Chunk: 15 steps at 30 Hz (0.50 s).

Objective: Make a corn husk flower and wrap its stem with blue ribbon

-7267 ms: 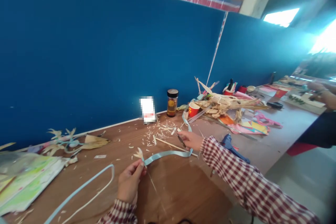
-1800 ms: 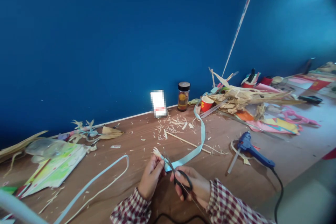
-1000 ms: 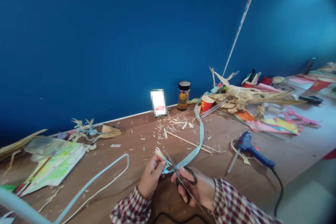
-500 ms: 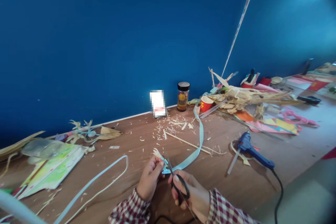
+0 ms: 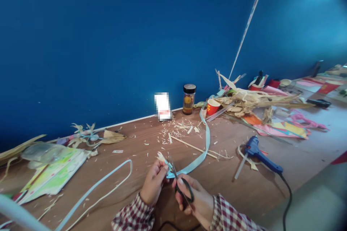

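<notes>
The left fingers [image 5: 162, 168] are pinched closed on the small pale husk piece [image 5: 161, 157] wrapped in light-blue ribbon [image 5: 193, 165], over the desk [image 5: 116, 184]; the right fingers [image 5: 181, 181] are curled round the handles of the scissors [image 5: 185, 190], whose blades look nearly together beside the wrap. The piece is probably feather-light, its splayed tips dry and easily torn, so the bound neck seems the safest grip; the ribbon looks soft and slippery, best pinched flat near the wrap.
</notes>
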Tool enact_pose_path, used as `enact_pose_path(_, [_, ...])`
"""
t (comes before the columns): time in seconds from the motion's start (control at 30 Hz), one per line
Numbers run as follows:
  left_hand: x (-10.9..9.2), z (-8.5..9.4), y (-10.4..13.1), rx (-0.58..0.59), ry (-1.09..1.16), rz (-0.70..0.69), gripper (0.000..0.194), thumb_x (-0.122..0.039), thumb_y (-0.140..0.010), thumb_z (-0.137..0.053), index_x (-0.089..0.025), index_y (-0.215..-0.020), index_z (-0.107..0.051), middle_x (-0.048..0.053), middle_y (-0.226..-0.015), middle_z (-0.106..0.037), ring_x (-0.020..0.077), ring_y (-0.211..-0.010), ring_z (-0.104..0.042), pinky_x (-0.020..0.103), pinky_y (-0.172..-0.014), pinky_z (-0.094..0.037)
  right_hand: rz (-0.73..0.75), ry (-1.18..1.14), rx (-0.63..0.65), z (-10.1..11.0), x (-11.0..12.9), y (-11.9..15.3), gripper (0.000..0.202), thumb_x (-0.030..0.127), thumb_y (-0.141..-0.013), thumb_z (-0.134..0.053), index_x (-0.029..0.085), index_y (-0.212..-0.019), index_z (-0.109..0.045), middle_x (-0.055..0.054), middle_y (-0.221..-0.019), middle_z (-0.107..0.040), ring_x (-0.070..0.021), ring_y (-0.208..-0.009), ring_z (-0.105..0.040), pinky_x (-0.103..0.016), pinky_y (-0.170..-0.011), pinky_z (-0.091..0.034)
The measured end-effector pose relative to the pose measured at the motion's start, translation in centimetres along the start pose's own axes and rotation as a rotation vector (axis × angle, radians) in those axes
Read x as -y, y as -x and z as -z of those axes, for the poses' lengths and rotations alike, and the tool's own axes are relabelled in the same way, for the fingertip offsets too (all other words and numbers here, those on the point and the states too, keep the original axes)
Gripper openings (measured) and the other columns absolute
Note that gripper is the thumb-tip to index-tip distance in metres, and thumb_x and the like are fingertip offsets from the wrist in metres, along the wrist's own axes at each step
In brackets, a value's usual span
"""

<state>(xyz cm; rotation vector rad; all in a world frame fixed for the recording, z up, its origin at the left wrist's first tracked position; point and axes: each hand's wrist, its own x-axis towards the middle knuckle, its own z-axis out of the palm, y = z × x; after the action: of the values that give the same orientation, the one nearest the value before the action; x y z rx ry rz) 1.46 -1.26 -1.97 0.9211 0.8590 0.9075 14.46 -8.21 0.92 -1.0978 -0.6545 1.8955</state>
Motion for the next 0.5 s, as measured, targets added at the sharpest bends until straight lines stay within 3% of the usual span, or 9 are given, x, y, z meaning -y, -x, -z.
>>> enact_pose_path(0.27, [-0.20,-0.30,0.11,0.014,0.006,-0.008,0.022,-0.036,-0.074,-0.059,-0.017,-0.073,-0.048,-0.005,-0.060,-0.043,0.0067,-0.050,-0.038,0.021,-0.049,-0.032,0.108,0.037,-0.069,0.01,-0.11,0.18,0.047,0.063,-0.068,-0.054,0.016,-0.073,-0.048,0.008,-0.042,-0.041,-0.0010,-0.030,-0.026,-0.015,-0.031,-0.010])
enact_pose_path(0.5, [-0.33,-0.39,0.29,-0.013,0.010,-0.010,0.023,-0.036,-0.071,-0.062,-0.017,-0.070,-0.048,-0.005,-0.059,-0.043,0.0067,-0.050,-0.038,0.021,-0.049,-0.032,0.052,0.035,-0.048,-0.09,0.12,0.28,0.049,0.063,-0.065,-0.056,0.016,-0.077,-0.048,0.007,-0.043,-0.044,-0.0027,-0.031,-0.033,-0.015,-0.031,-0.011])
